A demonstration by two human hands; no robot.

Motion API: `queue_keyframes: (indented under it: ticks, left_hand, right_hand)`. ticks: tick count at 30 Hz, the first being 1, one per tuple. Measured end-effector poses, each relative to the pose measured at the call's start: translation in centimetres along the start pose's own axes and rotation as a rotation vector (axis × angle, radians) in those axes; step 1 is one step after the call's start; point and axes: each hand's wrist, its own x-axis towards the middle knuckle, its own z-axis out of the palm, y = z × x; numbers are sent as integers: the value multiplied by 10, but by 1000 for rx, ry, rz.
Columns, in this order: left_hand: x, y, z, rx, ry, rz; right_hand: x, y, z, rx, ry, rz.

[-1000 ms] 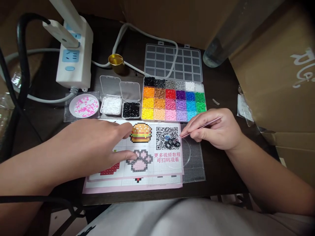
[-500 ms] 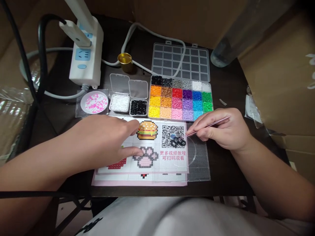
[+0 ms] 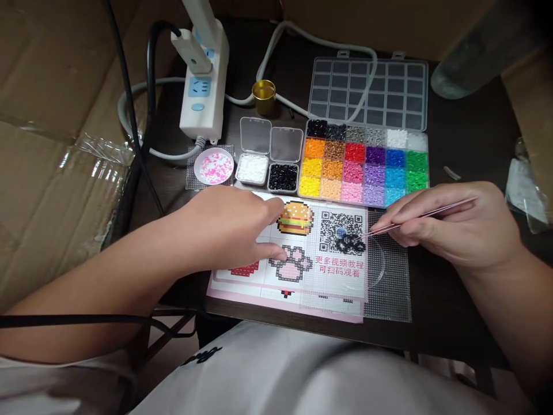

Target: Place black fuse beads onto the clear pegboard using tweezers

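Note:
My left hand lies over the printed pattern sheet, thumb and forefinger apart, beside a burger picture and a pink paw picture. In my right hand is a thin pair of pinkish tweezers, pinched between the fingers. Their tips reach a small cluster of black beads above the sheet's QR code. A clear pegboard overlaps the sheet's right side. Whether the tips grip a bead is too small to tell.
Behind the sheet stands a bead box of many colours, its clear lid open. Small boxes of white beads and black beads sit left of it, near a dish, gold cup and power strip.
The whole view has shifted, so things appear farther right. Both hands keep nearly the same places over the sheet, with the tweezers still at the black beads.

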Motion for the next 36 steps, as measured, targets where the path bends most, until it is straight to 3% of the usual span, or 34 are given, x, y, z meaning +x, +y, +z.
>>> queue_keyframes:
  ticks: [36]
  left_hand:
    - [-1, -4, -1, -42, 20, 27]
  right_hand:
    - [2, -3, 2, 53, 17, 16]
